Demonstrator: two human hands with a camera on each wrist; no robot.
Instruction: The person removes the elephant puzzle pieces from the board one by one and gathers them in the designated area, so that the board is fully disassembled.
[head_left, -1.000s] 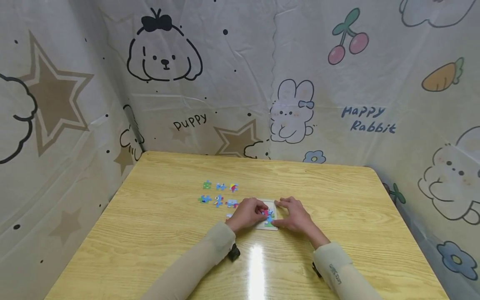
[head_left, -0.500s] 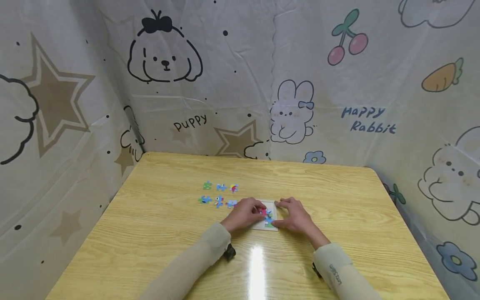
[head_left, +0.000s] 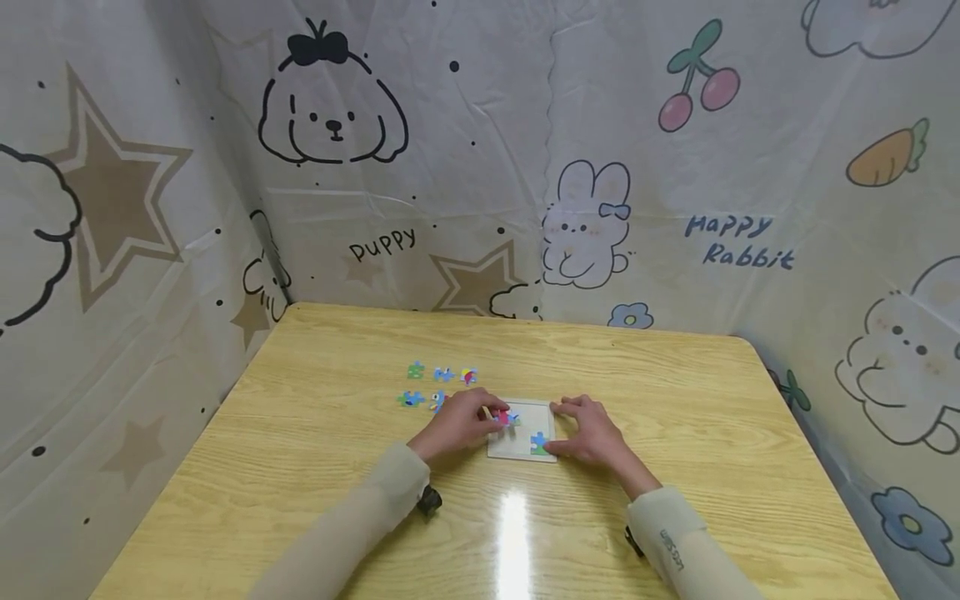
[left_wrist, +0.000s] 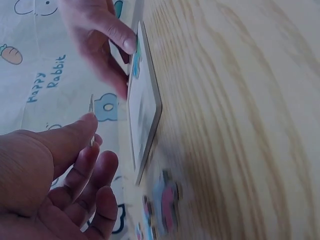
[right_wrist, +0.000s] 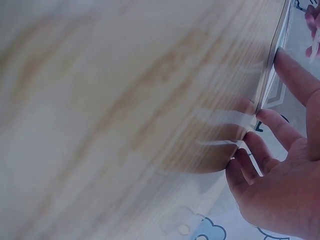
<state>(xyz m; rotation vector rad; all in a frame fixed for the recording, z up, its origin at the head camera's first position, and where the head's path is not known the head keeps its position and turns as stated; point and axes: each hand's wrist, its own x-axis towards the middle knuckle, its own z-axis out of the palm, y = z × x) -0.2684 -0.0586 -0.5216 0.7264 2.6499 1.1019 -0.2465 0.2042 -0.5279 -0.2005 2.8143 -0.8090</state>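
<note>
In the head view, my left hand (head_left: 459, 421) pinches a pink-and-blue jigsaw piece (head_left: 507, 418) over the left part of a white puzzle tray (head_left: 517, 450). The left wrist view shows this piece (left_wrist: 91, 104) edge-on between thumb and forefinger, raised off the tray. A blue-and-green jigsaw piece (head_left: 538, 442) lies in the tray's near right corner. My right hand (head_left: 594, 429) is spread along the tray's right side, thumb by that corner piece and forefinger at the far corner. Seen from the right wrist, the fingertips (right_wrist: 235, 167) rest at the tray's edge.
Several loose jigsaw pieces lie in rows to the tray's left, among them a green one (head_left: 416, 369) and a red-and-yellow one (head_left: 468, 377). The left hand partly covers the nearer row. A printed curtain (head_left: 465, 167) surrounds the wooden table (head_left: 637, 375).
My left hand has moved left with the pink-and-blue piece, away from the blue-and-green corner piece, uncovering more of the tray. My right hand has stayed in place.
</note>
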